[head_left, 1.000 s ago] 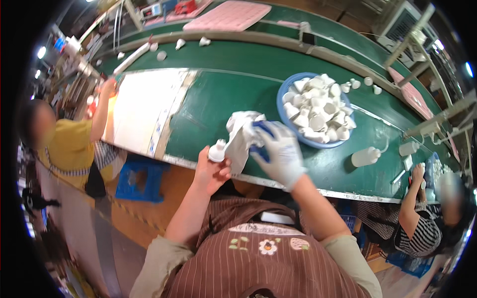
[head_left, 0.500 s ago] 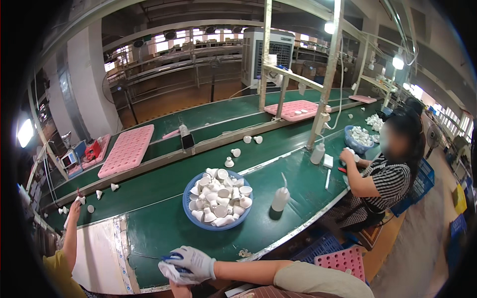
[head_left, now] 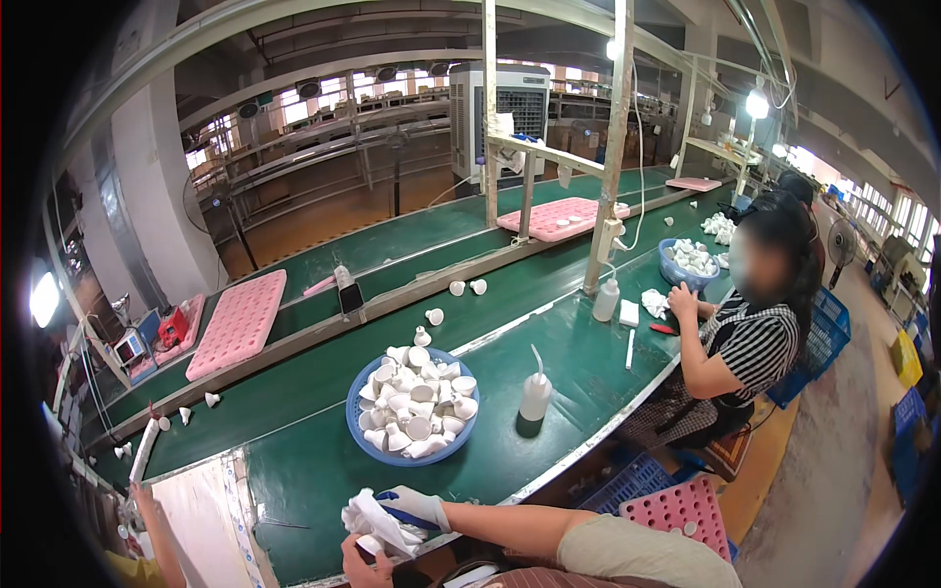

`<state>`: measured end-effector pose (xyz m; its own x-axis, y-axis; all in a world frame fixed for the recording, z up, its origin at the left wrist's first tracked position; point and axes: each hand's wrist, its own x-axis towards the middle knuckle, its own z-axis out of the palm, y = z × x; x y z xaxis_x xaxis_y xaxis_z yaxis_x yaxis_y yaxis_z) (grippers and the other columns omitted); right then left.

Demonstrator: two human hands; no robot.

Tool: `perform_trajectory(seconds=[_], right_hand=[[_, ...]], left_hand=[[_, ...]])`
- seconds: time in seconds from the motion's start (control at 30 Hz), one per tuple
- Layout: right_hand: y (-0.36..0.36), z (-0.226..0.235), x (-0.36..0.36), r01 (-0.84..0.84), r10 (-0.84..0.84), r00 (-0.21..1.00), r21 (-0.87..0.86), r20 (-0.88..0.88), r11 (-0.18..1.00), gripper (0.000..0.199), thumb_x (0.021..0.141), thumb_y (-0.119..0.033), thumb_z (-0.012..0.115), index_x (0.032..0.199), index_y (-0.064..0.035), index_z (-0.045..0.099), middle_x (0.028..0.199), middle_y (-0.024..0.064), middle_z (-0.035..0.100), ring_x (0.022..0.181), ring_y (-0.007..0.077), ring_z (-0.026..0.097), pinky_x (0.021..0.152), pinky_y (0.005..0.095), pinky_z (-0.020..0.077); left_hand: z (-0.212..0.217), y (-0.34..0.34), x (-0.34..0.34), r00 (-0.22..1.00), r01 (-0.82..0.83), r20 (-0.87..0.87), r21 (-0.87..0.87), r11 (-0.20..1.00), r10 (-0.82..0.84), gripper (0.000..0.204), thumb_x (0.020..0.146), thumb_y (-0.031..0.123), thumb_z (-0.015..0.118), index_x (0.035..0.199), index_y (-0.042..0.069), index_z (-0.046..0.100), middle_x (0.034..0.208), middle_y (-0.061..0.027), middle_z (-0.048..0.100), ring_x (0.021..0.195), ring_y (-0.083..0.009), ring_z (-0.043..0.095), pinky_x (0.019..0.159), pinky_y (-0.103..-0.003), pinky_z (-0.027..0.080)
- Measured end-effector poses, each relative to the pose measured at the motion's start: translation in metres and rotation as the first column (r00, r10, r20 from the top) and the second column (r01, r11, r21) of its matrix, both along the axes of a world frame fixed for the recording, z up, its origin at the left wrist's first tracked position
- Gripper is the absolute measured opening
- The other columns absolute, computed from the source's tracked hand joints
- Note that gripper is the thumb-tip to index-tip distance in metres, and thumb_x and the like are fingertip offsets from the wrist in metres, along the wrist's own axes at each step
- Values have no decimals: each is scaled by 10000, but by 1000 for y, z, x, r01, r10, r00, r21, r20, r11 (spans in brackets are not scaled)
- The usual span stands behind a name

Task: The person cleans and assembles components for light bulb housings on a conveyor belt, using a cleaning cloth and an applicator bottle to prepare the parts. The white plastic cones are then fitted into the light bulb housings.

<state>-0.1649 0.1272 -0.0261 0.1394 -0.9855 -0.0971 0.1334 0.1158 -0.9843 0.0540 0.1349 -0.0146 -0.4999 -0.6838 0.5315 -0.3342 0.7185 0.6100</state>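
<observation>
My right hand (head_left: 416,508), in a white glove with blue coating, is closed on a crumpled white cloth (head_left: 377,519) over the near edge of the bench. Just below it, my bare left hand (head_left: 363,566) grips a white lamp bulb (head_left: 369,545), mostly hidden by the fingers and cloth. Beyond my hands stands a blue basket (head_left: 355,433) heaped with white lamp bulbs (head_left: 420,394). A thin metal rod-like tool (head_left: 282,523) lies on the green surface left of my hands.
A squeeze bottle (head_left: 535,396) stands right of the basket. Loose bulbs (head_left: 434,317) lie on the green belt (head_left: 314,377). At right a co-worker (head_left: 765,343) sits by another bulb-filled basket (head_left: 676,277). Another person's hand (head_left: 152,514) is at far left. Pink hole trays (head_left: 238,323) lie behind.
My gloved hand has shifted right, and the cloth now spreads out beneath it. The bulb in my left hand has come into view. The left-hand person's arm has dropped; the whole view has shifted slightly.
</observation>
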Motion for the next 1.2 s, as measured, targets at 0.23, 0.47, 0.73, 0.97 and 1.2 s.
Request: perform_trajectory(seconds=[0.23, 0.47, 0.73, 0.97, 1.2], right_hand=[[40, 62, 15, 27, -122, 888, -214, -443, 977, 485, 908, -204, 662, 1353, -54, 543, 1236, 184, 640, 1140, 322, 615, 984, 375, 470], [51, 6, -18, 199, -199, 980, -114, 17, 973, 444, 881, -156, 682, 1287, 0, 593, 1137, 98, 697, 1014, 137, 607, 949, 326, 487], [119, -4, -56, 141, -176, 519, -120, -837, 983, 510, 935, -390, 584, 1383, -155, 515, 1193, 187, 615, 1105, 368, 606, 948, 429, 485], [119, -7, -59, 199, -348, 422, -289, -837, 936, 631, 826, -410, 698, 1364, -121, 536, 1087, 178, 615, 966, 374, 630, 850, 445, 520], [109, -15, -60, 196, -404, 494, -353, -770, 915, 608, 780, -311, 748, 1329, -118, 572, 1060, 140, 638, 969, 340, 641, 841, 425, 525]], left_hand=[[-27, 6, -3, 792, 449, -588, 743, 497, 164, 555, 1058, 441, 424, 1446, 47, 385, 1317, -124, 564, 1174, -258, 598, 940, -405, 535], [-44, -17, 18, 934, 319, -343, 928, 192, 105, 497, 996, 406, 577, 1364, 87, 478, 1093, -135, 661, 998, -239, 654, 890, -369, 549], [-28, -125, -8, 893, 282, -309, 951, 126, 327, 457, 1029, 507, 423, 1109, 82, 569, 629, -48, 490, 506, -177, 498, 586, -440, 557], [34, -215, -114, 800, 328, -505, 821, 468, 324, 655, 962, 329, 616, 1481, 57, 323, 1353, -174, 502, 1138, -357, 613, 913, -429, 543], [36, -186, -202, 996, -70, 56, 63, 996, 67, 535, 841, 342, 687, 1253, 8, 620, 1147, -164, 651, 1012, -302, 651, 929, -403, 498]])
